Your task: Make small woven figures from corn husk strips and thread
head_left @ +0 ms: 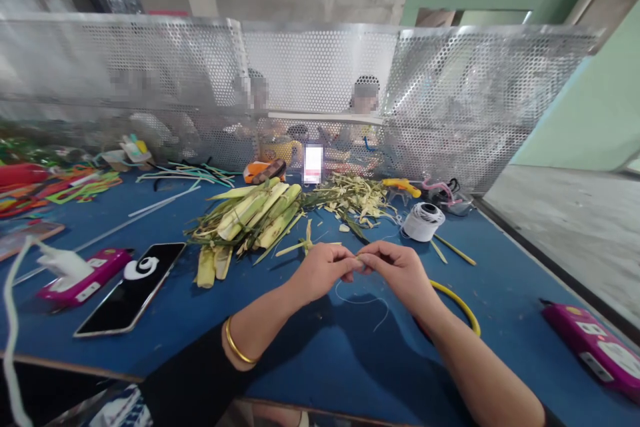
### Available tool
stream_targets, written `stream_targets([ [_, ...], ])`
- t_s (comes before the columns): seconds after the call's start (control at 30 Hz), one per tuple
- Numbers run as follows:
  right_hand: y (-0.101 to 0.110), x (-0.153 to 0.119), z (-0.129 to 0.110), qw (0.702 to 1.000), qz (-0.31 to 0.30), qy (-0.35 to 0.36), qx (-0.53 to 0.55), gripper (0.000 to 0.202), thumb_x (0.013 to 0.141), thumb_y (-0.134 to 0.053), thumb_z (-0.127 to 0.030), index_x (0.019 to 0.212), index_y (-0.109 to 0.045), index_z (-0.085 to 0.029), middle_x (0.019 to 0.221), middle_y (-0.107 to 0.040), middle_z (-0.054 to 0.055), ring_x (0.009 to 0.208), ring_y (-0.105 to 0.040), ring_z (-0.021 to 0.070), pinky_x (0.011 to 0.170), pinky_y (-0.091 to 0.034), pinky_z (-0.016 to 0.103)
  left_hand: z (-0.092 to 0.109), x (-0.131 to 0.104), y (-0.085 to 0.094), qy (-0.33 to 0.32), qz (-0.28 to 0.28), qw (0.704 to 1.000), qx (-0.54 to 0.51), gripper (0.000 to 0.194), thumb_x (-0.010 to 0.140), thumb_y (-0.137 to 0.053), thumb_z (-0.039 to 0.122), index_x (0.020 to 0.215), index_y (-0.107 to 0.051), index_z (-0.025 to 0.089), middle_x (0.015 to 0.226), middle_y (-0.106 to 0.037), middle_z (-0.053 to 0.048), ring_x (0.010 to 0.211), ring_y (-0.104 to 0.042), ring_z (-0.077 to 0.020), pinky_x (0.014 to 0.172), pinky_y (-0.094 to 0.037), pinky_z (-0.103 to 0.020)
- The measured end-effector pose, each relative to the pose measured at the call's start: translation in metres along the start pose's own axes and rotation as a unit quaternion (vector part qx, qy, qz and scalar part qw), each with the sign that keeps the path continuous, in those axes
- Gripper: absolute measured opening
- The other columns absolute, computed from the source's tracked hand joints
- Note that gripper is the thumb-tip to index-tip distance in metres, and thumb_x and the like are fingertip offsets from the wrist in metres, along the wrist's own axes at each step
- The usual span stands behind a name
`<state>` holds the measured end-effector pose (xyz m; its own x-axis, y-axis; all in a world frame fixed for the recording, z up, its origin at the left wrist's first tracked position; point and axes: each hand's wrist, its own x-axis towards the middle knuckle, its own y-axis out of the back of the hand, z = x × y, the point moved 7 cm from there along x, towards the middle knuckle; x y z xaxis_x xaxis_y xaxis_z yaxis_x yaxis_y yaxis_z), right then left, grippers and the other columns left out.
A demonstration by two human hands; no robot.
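My left hand and my right hand meet over the table, fingertips pinched together. Between them is a fine white thread, whose loose end curls below the fingers. Something small and greenish shows at the fingertips, too covered to make out. Just beyond the hands lies a dark green leaf strip. A white spool of thread stands to the right, past my right hand. Left of my hands is a pile of pale green split stalks. Thin shredded strips are heaped behind.
A phone and a magenta power strip lie at left; another magenta power strip is at right. A yellow tube curves beside my right forearm. A perforated metal screen borders the table's back, with people behind it.
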<state>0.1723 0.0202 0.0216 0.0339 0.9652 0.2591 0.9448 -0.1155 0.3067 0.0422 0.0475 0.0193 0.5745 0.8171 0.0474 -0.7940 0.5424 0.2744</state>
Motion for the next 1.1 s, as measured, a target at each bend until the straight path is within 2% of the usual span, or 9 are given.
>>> stream_targets([
  [0.23, -0.005, -0.001, 0.002, 0.997, -0.064, -0.021, -0.035, 0.014, 0.074, -0.061, -0.033, 0.068, -0.064, -0.020, 0.058, -0.062, -0.001, 0.057, -0.056, 0.0146, 0.056, -0.041, 0.026, -0.007, 0.003, -0.001, 0.021, -0.021, 0.999, 0.032, 0.028, 0.073, -0.064, 0.041, 0.062, -0.066, 0.015, 0.055, -0.061, -0.001, 0.056, -0.057, -0.0136, 0.058, -0.041, -0.024],
  [0.33, 0.005, 0.003, 0.008, 0.999, -0.009, -0.021, -0.040, 0.019, 0.075, -0.060, -0.037, 0.068, -0.062, -0.020, 0.056, -0.059, -0.001, 0.056, -0.053, 0.0145, 0.057, -0.040, 0.027, 0.002, 0.005, 0.023, 0.015, 0.005, 0.996, 0.093, 0.032, 0.073, -0.064, 0.048, 0.068, -0.069, 0.016, 0.062, -0.066, -0.003, 0.060, -0.059, -0.0154, 0.057, -0.040, -0.024],
  [0.4, 0.012, 0.006, 0.013, 0.999, 0.027, -0.027, -0.024, 0.023, 0.074, -0.061, -0.041, 0.068, -0.061, -0.019, 0.056, -0.058, -0.001, 0.056, -0.052, 0.0146, 0.058, -0.040, 0.027, 0.011, 0.005, 0.055, -0.010, 0.106, 0.981, 0.163, 0.034, 0.079, -0.058, 0.048, 0.070, -0.070, 0.017, 0.068, -0.069, -0.005, 0.063, -0.060, -0.0163, 0.058, -0.039, -0.025],
  [0.47, 0.016, 0.008, 0.017, 0.998, 0.045, -0.036, 0.000, 0.025, 0.073, -0.063, -0.044, 0.068, -0.060, -0.019, 0.058, -0.058, 0.000, 0.058, -0.054, 0.0150, 0.060, -0.042, 0.028, 0.014, 0.003, 0.085, 0.005, 0.199, 0.935, 0.293, 0.032, 0.082, -0.056, 0.046, 0.074, -0.071, 0.019, 0.070, -0.068, -0.006, 0.066, -0.059, -0.0189, 0.059, -0.036, -0.028],
  [0.5, 0.016, 0.009, 0.019, 0.998, 0.048, -0.041, 0.010, 0.026, 0.072, -0.063, -0.045, 0.069, -0.060, -0.019, 0.059, -0.059, 0.000, 0.058, -0.054, 0.0152, 0.061, -0.042, 0.028, 0.012, 0.002, 0.094, 0.022, 0.218, 0.913, 0.344, 0.030, 0.081, -0.057, 0.044, 0.074, -0.072, 0.020, 0.072, -0.069, -0.006, 0.068, -0.060, -0.0203, 0.058, -0.034, -0.029],
  [0.67, 0.010, 0.009, 0.027, 0.998, 0.032, -0.052, -0.005, 0.027, 0.074, -0.062, -0.046, 0.070, -0.059, -0.019, 0.061, -0.060, 0.000, 0.062, -0.056, 0.0165, 0.064, -0.043, 0.030, -0.018, 0.010, 0.097, 0.091, 0.166, 0.890, 0.415, 0.028, 0.075, -0.065, 0.047, 0.069, -0.073, 0.021, 0.078, -0.071, -0.011, 0.072, -0.061, -0.0243, 0.059, -0.034, -0.031],
  [0.83, 0.002, 0.009, 0.030, 0.998, 0.004, -0.025, -0.053, 0.024, 0.077, -0.058, -0.044, 0.071, -0.060, -0.021, 0.073, -0.065, 0.003, 0.073, -0.058, 0.0194, 0.069, -0.044, 0.031, -0.031, 0.018, 0.090, 0.081, 0.137, 0.935, 0.317, 0.013, 0.074, -0.064, 0.029, 0.067, -0.072, 0.021, 0.066, -0.069, -0.006, 0.061, -0.060, -0.0193, 0.059, -0.037, -0.029],
  [0.97, 0.002, 0.008, 0.015, 0.994, 0.029, 0.064, -0.080, 0.023, 0.081, -0.057, -0.041, 0.069, -0.059, -0.022, 0.099, -0.067, 0.008, 0.100, -0.060, 0.0250, 0.086, -0.044, 0.036, -0.031, 0.020, 0.085, 0.060, 0.159, 0.977, 0.125, 0.010, 0.073, -0.063, 0.025, 0.070, -0.069, 0.018, 0.062, -0.066, -0.002, 0.057, -0.059, -0.0146, 0.060, -0.043, -0.026],
  [1.1, 0.004, 0.002, -0.006, 0.973, 0.044, 0.168, -0.152, 0.017, 0.085, -0.057, -0.036, 0.075, -0.063, -0.023, 0.128, -0.059, 0.009, 0.126, -0.047, 0.0280, 0.104, -0.034, 0.046, -0.030, 0.017, 0.056, 0.072, 0.104, 0.991, -0.040, 0.007, 0.072, -0.065, 0.024, 0.072, -0.067, 0.016, 0.061, -0.063, 0.001, 0.056, -0.056, -0.0114, 0.059, -0.045, -0.024],
])
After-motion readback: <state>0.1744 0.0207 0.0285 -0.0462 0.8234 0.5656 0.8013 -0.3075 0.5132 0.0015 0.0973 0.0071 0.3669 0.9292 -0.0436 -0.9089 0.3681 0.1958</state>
